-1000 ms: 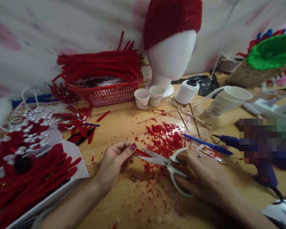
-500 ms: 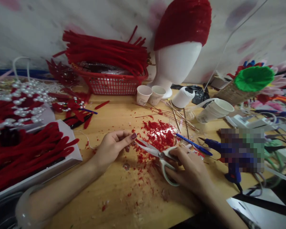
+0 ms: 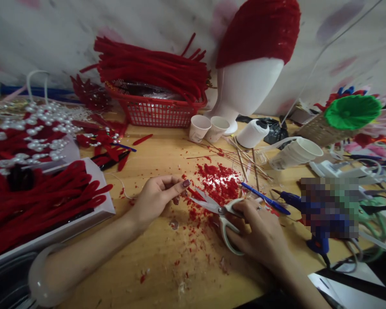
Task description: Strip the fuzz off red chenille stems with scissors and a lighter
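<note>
My left hand (image 3: 162, 195) is closed in a pinch, thumb against fingers, on a short red chenille stem piece (image 3: 196, 193) that is mostly hidden. My right hand (image 3: 260, 227) grips a pair of scissors (image 3: 221, 210) by pale handles, fingers through the loops. The blades are apart and point left, with the red piece between or just behind them; I cannot tell which. Below and behind the scissors, red fuzz clippings (image 3: 220, 182) lie scattered over the wooden table (image 3: 161, 266). A blue pen (image 3: 265, 198) lies just beyond my right hand.
At the back stand a red basket (image 3: 161, 112) of red chenille stems, paper cups (image 3: 200, 128), a thread cone (image 3: 253, 133) and a red-capped mannequin head (image 3: 247, 86). Left is a white box (image 3: 104, 189) of red stems. Right lies a blue glue gun (image 3: 291, 199), partly blurred.
The scissor blades stand a little wider apart than before. My whole view has turned slightly left, so everything sits further right. Both hands keep their holds.
</note>
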A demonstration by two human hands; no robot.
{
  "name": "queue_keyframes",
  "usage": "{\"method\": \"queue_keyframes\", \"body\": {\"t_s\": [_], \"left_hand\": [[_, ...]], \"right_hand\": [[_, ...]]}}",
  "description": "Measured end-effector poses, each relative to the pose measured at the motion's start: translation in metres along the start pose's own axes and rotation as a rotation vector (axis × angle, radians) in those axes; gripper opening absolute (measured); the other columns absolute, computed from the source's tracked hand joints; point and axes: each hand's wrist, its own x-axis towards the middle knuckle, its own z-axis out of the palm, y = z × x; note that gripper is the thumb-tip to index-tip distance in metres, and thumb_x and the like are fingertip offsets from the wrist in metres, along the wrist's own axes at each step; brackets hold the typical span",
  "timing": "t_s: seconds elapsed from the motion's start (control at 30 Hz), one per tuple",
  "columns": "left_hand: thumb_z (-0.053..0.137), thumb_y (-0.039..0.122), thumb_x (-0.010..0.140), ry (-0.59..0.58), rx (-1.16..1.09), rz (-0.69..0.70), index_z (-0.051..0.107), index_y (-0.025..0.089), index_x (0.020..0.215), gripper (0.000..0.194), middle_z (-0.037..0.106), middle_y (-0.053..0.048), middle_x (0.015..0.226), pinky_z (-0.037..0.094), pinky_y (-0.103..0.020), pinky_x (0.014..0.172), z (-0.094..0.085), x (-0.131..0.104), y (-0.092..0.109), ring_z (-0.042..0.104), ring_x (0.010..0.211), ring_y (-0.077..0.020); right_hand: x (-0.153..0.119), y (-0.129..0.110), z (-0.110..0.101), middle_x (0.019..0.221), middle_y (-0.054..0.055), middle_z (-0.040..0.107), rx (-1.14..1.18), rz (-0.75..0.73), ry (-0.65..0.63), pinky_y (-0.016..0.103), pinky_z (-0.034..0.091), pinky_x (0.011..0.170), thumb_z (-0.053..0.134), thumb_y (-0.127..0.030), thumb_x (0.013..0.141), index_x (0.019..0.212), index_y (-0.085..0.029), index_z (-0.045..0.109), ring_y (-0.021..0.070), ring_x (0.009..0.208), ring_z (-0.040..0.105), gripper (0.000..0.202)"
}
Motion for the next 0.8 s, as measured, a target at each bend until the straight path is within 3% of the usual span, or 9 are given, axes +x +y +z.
{"method": "queue_keyframes", "body": {"t_s": [0.57, 0.8], "left_hand": [[0.072, 0.043, 0.072, 0.011, -0.017, -0.045, 0.066, 0.015, 0.068, 0.028, 0.057, 0.003, 0.06, 0.031, -0.018, 0.046, 0.0004, 0.0, 0.0001, 0.045, 0.05, -0.0055], [0.07, 0.04, 0.075, 0.018, -0.028, -0.003, 0.066, 0.015, 0.068, 0.027, 0.054, 0.004, 0.058, 0.032, -0.017, 0.047, 0.0011, -0.0002, -0.0002, 0.043, 0.05, -0.0048]], "right_hand": [[-0.0016, 0.0018, 0.0015, 0.069, 0.001, 0.061, -0.001, -0.009, 0.009, 0.024, 0.038, 0.053, 0.062, -0.03, 0.08, 0.086, -0.02, 0.05, 0.0135, 0.056, 0.054, 0.016], [-0.0022, 0.0018, 0.001, 0.069, 0.001, 0.061, 0.007, -0.018, 0.005, 0.024, 0.037, 0.052, 0.06, -0.03, 0.082, 0.085, -0.02, 0.05, 0.0132, 0.055, 0.054, 0.014]]}}
